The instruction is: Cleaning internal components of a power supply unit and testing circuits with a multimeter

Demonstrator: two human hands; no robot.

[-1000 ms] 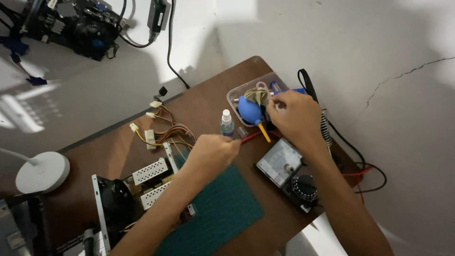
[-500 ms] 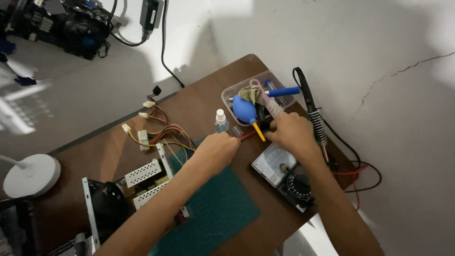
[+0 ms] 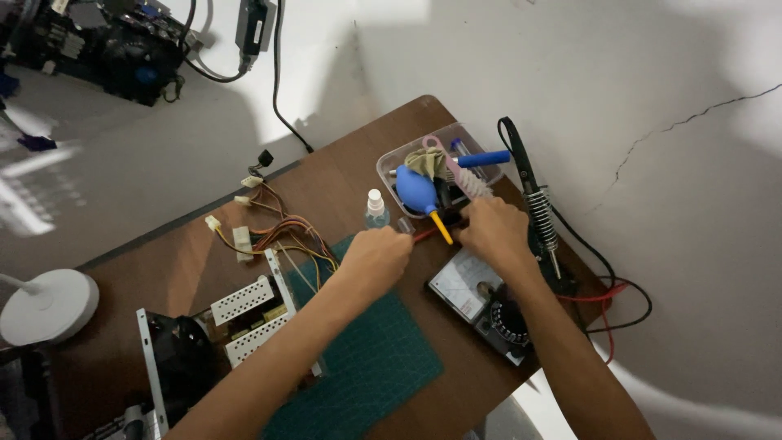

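My left hand (image 3: 376,259) lies over the green cutting mat (image 3: 366,367), fingers closed at one end of a thin red-handled tool (image 3: 423,235). My right hand (image 3: 490,232) is at the tool's other end, fingers curled over a dark part by the near wall of the clear plastic box (image 3: 389,167). What the right hand grips is hidden. A blue air blower with a yellow nozzle (image 3: 415,188) lies in the box. A small clear bottle (image 3: 375,207) stands just left of the box.
An analog multimeter (image 3: 487,305) lies under my right wrist, with red and black leads (image 3: 623,305) trailing right. A soldering iron in its coil stand (image 3: 540,213) sits beside the box. An opened power supply (image 3: 232,326) with coloured wires (image 3: 273,224) is at left, and a white lamp base (image 3: 45,305) at far left.
My right hand has come down from the top of the box to its near edge, uncovering the blue-handled tool in it. My left hand has stayed at the red tool.
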